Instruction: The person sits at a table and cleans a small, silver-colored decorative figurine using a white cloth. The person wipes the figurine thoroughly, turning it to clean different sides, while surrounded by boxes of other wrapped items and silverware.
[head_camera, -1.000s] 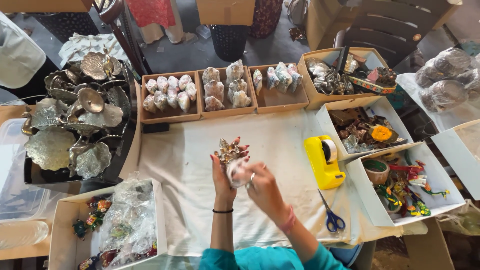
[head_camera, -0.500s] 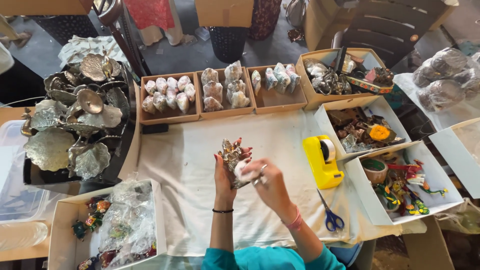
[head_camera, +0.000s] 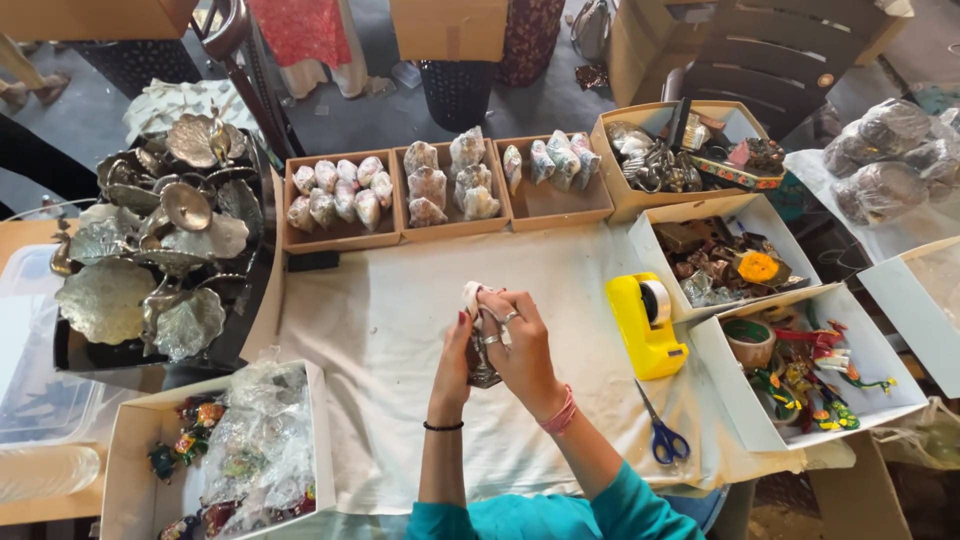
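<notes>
Both hands, left hand (head_camera: 455, 352) and right hand (head_camera: 518, 338), are closed around a small ornament (head_camera: 481, 358), half covered in white wrapping, held over the middle of the tabletop (head_camera: 390, 330). Far off, three trays hold wrapped bundles (head_camera: 335, 192): about eight, five and four. So I judge the wrapping well begun; the left box (head_camera: 130, 450) looks unwrapped.

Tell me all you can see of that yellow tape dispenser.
The tape dispenser is bright yellow and looks like plastic, with a roll of pale tape set in its top. It stands on the white cloth, right of both hands, with blue-handled scissors lying just in front. Nothing is holding it.
</notes>
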